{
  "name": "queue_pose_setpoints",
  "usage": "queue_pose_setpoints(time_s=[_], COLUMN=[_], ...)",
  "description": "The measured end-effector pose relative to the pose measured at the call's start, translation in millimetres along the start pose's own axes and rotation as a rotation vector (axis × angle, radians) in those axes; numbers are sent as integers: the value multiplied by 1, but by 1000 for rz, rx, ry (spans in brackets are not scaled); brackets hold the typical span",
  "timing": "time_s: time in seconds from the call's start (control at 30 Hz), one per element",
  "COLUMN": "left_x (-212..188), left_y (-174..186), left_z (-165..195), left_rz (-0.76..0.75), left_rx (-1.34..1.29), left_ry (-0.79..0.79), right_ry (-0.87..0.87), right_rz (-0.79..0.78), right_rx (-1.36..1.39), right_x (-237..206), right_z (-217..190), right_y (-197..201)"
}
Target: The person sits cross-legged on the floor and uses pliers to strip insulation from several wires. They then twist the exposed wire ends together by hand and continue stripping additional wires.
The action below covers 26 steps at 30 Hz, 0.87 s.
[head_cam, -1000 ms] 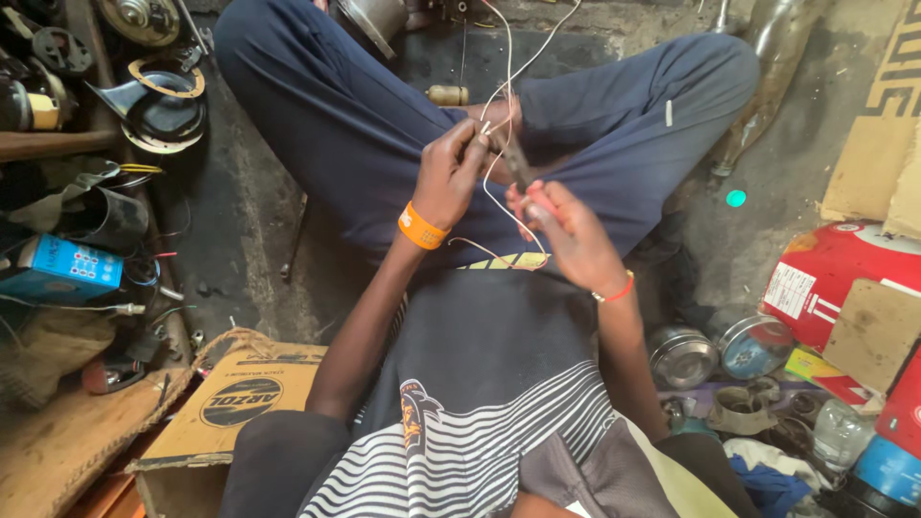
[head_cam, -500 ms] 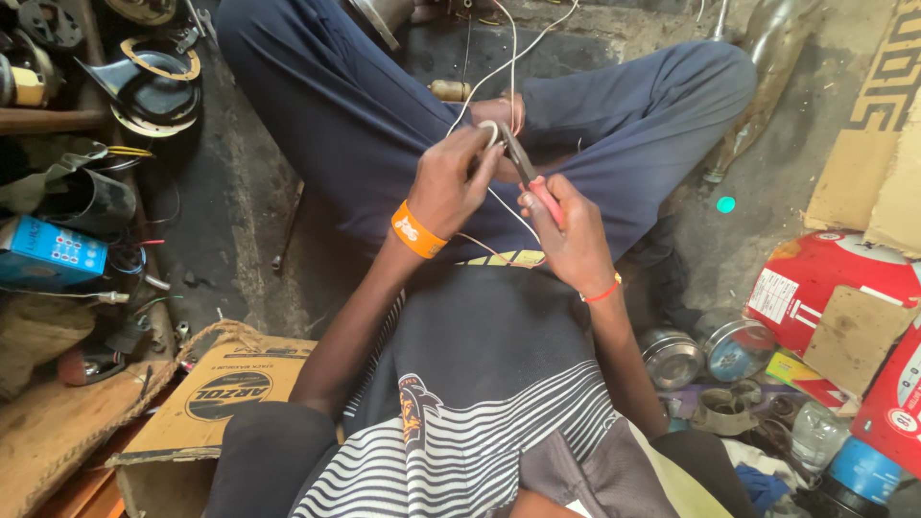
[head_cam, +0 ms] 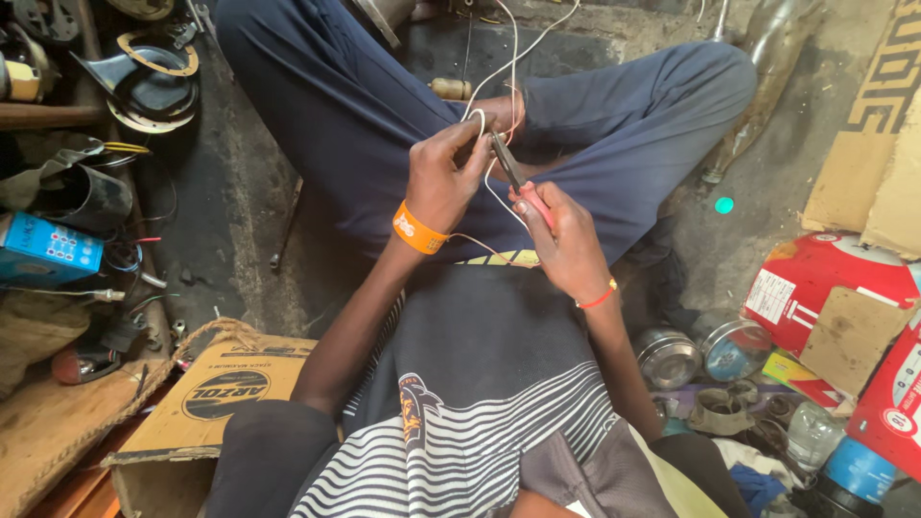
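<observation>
Left hand (head_cam: 446, 177) pinches a loop of white wire (head_cam: 477, 120) over the lap, grip closed on it. Right hand (head_cam: 561, 235) has its grip shut round red-handled pliers (head_cam: 513, 173), tip at the wire. Cardboard box (head_cam: 206, 398) by the left knee, contents not visible. Two metal tins (head_cam: 700, 350) on the floor at right, contents unclear.
</observation>
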<state>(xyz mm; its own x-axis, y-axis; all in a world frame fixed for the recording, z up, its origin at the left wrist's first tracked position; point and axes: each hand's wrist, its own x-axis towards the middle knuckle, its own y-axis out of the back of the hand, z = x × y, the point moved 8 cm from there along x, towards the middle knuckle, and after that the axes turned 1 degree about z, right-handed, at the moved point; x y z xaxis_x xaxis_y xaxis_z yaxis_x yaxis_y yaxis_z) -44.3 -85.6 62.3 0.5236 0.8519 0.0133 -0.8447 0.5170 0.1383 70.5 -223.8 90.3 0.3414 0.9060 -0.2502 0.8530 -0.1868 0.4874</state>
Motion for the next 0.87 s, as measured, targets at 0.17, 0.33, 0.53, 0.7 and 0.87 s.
queue_pose_setpoints(time_s=[0.17,0.33,0.53,0.7,0.87], left_x=[-3,-13,6,12,23], left_y=[-1,-7,-7,-22,-25], left_z=[5,11,-2,-10,7], left_rz=[5,-103,-264,-336,-269], left_rx=[-49,-31,55,-40,-12], left_ry=[39,2,-40,132,-22], right_ry=[-160,-273,-226,-155,-91], right_rz=[86,249,243,258,219], right_rx=[296,670,617,283,254], right_x=[0,10,10,5,4], right_z=[37,68,56,42,34], right_y=[-14,-5,5,19,21])
